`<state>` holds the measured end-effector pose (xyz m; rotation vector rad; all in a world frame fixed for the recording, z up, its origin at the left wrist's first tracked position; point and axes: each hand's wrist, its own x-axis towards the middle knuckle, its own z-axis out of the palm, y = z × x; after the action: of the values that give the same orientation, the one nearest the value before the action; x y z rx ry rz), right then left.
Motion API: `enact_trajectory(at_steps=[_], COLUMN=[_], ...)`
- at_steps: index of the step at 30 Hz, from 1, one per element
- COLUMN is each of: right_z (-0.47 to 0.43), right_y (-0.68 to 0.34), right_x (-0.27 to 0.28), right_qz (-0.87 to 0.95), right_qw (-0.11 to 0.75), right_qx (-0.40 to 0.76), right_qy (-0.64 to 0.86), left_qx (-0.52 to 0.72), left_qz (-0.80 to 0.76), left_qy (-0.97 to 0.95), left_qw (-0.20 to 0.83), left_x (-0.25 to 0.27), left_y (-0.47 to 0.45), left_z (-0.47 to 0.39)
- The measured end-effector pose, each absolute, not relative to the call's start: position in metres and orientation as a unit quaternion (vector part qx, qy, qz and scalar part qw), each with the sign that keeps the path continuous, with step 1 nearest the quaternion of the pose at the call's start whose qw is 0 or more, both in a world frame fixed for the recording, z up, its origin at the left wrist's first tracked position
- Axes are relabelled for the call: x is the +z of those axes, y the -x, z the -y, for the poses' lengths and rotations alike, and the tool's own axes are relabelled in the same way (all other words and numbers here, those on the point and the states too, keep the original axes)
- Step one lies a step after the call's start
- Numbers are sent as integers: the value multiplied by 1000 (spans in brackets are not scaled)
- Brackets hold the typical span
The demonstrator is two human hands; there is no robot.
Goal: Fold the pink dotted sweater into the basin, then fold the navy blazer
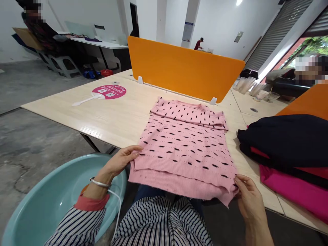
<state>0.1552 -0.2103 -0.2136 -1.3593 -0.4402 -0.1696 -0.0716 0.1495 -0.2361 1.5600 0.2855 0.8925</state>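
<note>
A pink knit sweater (184,143) with black dashes lies spread on the light wooden table (112,119), its collar toward the orange divider. Both sleeves are folded across the chest. The ribbed hem hangs over the table's near edge, its two layers slightly offset. My left hand (123,160) pinches the left side of the sweater just above the hem, thumb and fingers closed on the cloth. At the right corner of the hem, my right hand (248,193) grips the edge between thumb and fingers.
An orange divider (184,70) stands behind the sweater. Folded dark and magenta clothes (287,140) are piled at right. A pink round fan (110,92) lies at left. Below the table's left side is a light blue tub (64,191). Plastic cups (247,84) stand far right; other people sit farther off.
</note>
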Motion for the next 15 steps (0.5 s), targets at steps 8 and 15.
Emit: enact_trajectory(at_steps=[8,15], right_z=[224,228], right_y=[-145,-145], right_x=[-231,-222], right_qz=[213,208], right_qw=[694,739], right_qx=[-67,-89], right_qy=[684,635], left_qx=[329,331], left_qz=[-132,-124], left_qy=[-594,-625], left_qw=[722,696], left_x=[-260,-255], left_y=[77,84], left_z=[-133,-128])
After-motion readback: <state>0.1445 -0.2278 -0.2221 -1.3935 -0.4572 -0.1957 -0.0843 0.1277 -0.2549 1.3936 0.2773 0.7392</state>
